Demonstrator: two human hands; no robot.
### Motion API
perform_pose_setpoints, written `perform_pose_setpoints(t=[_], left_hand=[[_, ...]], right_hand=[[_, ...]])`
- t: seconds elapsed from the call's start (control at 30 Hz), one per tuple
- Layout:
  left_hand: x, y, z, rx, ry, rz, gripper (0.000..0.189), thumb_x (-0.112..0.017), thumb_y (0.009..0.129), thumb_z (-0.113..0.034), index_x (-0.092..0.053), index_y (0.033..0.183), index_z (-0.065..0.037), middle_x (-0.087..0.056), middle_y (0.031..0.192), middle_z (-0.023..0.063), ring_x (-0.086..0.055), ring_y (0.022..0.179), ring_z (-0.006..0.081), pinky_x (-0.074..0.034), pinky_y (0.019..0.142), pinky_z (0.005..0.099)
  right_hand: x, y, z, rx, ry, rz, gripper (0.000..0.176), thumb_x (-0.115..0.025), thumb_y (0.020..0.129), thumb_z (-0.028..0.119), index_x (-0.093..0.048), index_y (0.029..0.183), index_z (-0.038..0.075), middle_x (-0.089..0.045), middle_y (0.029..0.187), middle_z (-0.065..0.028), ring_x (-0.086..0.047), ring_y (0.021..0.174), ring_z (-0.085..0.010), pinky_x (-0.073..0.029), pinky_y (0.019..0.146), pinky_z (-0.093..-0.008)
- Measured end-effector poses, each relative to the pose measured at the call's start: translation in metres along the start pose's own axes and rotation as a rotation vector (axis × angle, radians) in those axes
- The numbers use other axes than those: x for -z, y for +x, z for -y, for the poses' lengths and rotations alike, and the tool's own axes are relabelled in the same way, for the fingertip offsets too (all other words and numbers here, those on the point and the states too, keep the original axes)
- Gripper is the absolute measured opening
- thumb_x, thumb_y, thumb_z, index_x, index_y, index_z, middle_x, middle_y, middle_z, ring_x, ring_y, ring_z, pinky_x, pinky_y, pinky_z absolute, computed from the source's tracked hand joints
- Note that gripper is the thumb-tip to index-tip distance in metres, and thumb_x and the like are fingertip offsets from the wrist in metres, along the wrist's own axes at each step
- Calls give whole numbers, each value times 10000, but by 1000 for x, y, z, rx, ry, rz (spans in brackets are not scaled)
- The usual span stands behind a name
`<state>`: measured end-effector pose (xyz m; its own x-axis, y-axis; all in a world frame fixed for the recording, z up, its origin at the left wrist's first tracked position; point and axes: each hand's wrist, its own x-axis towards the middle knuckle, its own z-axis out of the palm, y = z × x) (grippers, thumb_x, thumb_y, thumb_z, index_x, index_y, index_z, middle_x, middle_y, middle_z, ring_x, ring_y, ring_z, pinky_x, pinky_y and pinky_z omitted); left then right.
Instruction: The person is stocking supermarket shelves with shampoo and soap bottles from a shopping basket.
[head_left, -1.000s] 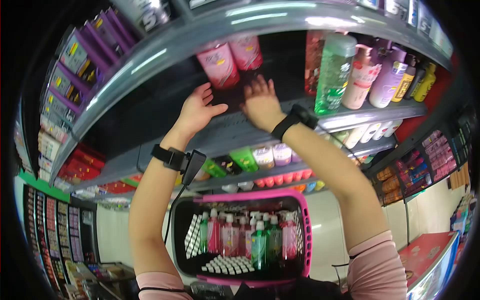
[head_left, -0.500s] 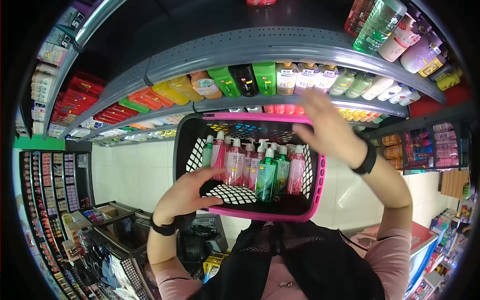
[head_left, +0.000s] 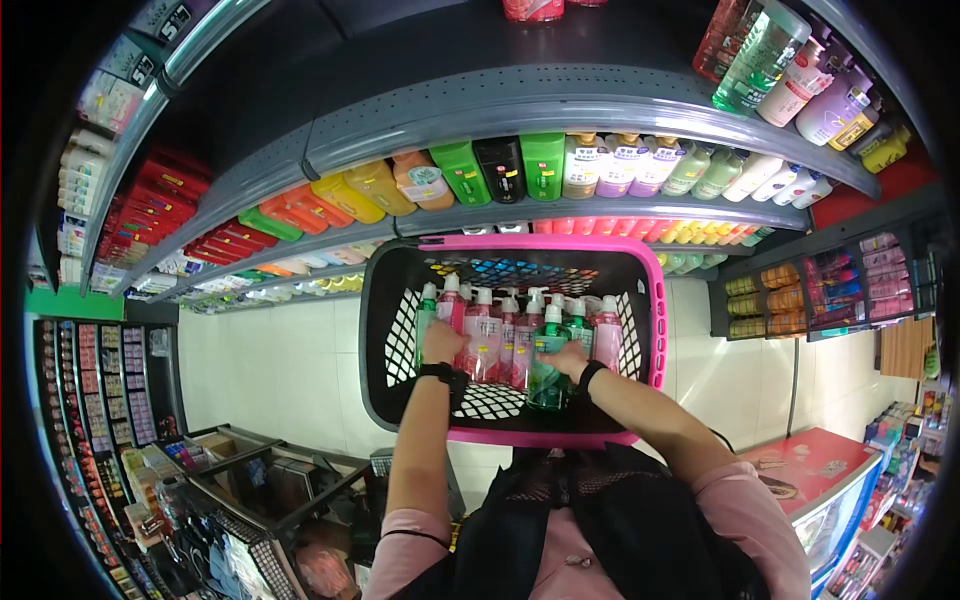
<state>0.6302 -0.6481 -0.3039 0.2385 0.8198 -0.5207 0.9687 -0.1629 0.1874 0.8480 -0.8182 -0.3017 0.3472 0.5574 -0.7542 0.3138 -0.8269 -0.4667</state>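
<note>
A black shopping basket with a pink rim [head_left: 655, 330] stands in front of me, holding several pump bottles in a row. Down inside it at the left, my left hand [head_left: 443, 345] is closed at a pink pump bottle [head_left: 451, 304], covering its lower part. Beside that hand is a slim green pump bottle [head_left: 426, 310]. My right hand [head_left: 572, 360] grips the front green pump bottle [head_left: 547, 380] from its right side, thumb across the label. Between my hands stands a clear-pink pump bottle [head_left: 484, 345]; another pink bottle [head_left: 607, 330] is at the right end.
Ahead, a grey shelf [head_left: 450, 110] carries bottles along its lower tier, including a black bottle [head_left: 499, 170] between green ones. A clear green bottle [head_left: 762, 60] sits upper right. A red-topped case [head_left: 810, 465] is at right, and a shelf rack [head_left: 110, 390] at far left.
Both hands have come down into the basket; the right came from near the shelf, the left from the basket's near edge. Each is now at a bottle. The view has shifted slightly.
</note>
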Motion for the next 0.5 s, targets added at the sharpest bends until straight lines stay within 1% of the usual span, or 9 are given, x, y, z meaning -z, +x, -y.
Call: perform_pose_setpoints(t=[0.03,0.07,0.13,0.23,0.27,0.33,0.4,0.47,0.5], left_hand=[[-19,10,7,4,29,-55,677,-773,599,-381,-558,1059,68,-590,1071,238,-576,1038,357,-490,866,392],[-25,10,7,-3,33,-59,677,-773,599,-381,-558,1059,68,-590,1071,238,-576,1038,357,-490,866,392],[-32,12,4,187,-37,-85,796,-777,580,-389,-484,1140,95,-545,1150,245,-544,1082,368,-474,894,402],[-28,20,11,206,-74,-26,869,-787,554,-381,-433,1182,107,-529,1163,245,-524,1099,363,-455,923,407],[-30,24,17,203,-74,-77,735,-780,531,-405,-579,1051,74,-574,1115,256,-567,1044,372,-476,900,393],[-33,37,27,194,-84,-24,744,-781,527,-399,-574,1062,75,-571,1120,259,-560,1051,377,-477,897,393],[-35,38,30,190,-92,23,753,-782,523,-393,-569,1072,76,-568,1124,262,-553,1058,382,-477,895,394],[-33,30,22,219,-122,-103,757,-779,525,-397,-567,1076,77,-584,1096,267,-550,1065,383,-477,890,391],[-38,30,23,217,-119,-103,757,-779,525,-397,-567,1076,77,-584,1096,267,-550,1065,383,-477,890,391]], right_hand=[[-13,4,-1,-86,30,-116,925,-816,594,480,-455,1134,-180,-582,1104,-258,-608,1002,-291,-497,836,-338],[-25,16,-11,-118,125,-158,913,-856,541,443,-466,1075,-187,-610,1043,-253,-624,955,-280,-504,817,-342],[-33,26,-20,-122,150,-180,897,-866,530,420,-474,1069,-180,-620,1024,-240,-630,933,-274,-506,810,-343],[-37,39,-33,-131,159,-173,853,-875,524,375,-492,1080,-146,-636,1016,-201,-641,897,-255,-515,782,-332],[-38,42,-39,-93,203,-129,839,-871,532,356,-490,1102,-127,-638,1021,-190,-640,902,-247,-514,786,-324],[-37,39,-41,-55,245,-87,826,-868,540,337,-488,1123,-109,-640,1026,-178,-640,906,-239,-512,790,-316],[-39,34,-40,-5,299,-180,819,-858,556,295,-469,1167,-89,-641,1031,-165,-637,918,-235,-507,805,-308],[-23,11,-22,-16,301,-169,812,-854,562,279,-462,1168,-92,-640,1026,-169,-635,919,-238,-504,813,-309],[-17,3,-16,-29,303,-157,804,-851,568,263,-455,1170,-95,-639,1020,-173,-634,920,-241,-502,821,-311]])
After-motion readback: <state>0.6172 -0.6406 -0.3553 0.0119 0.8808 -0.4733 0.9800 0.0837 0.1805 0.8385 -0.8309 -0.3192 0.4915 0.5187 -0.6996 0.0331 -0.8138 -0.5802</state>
